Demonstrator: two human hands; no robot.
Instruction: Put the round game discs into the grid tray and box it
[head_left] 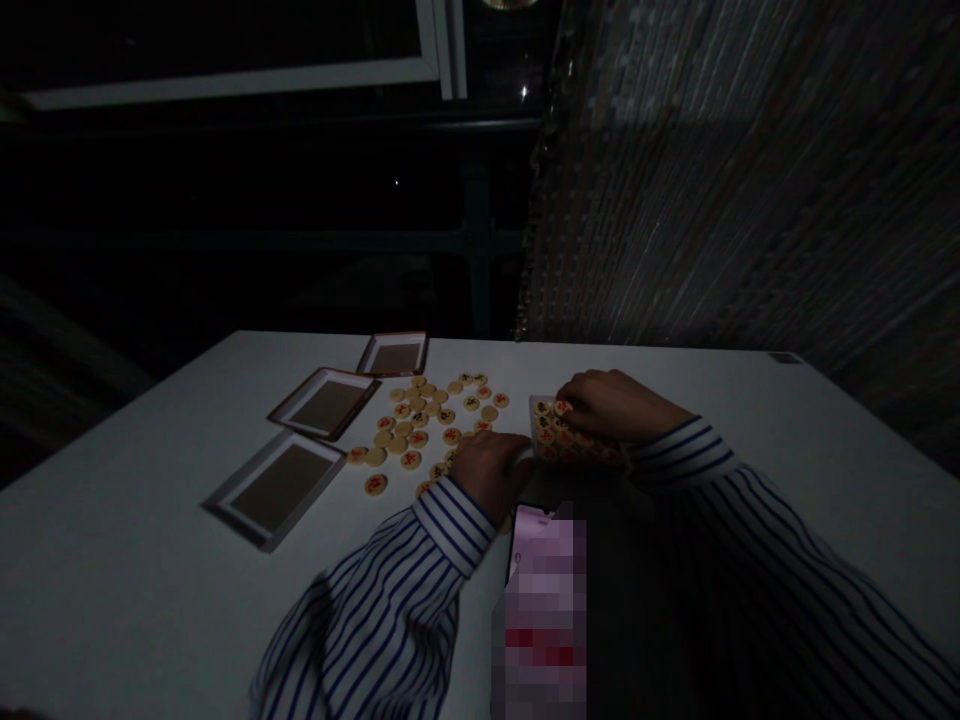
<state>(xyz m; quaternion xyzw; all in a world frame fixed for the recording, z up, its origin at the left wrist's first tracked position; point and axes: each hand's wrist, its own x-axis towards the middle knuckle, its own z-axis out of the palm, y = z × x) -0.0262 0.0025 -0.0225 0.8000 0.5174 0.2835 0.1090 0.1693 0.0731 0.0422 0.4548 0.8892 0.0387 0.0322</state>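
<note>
White table [135, 590]: my left hand [486, 470], thumb apart, seemingly braces the box [534, 420]; my right hand [621, 404] pinches 1 piece [562, 407].

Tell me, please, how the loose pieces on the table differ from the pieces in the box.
The loose pieces lie scattered on the table; the boxed pieces sit close together in rows. Some loose pieces show blank faces; the clearly visible boxed pieces show characters. Both are round.
</note>
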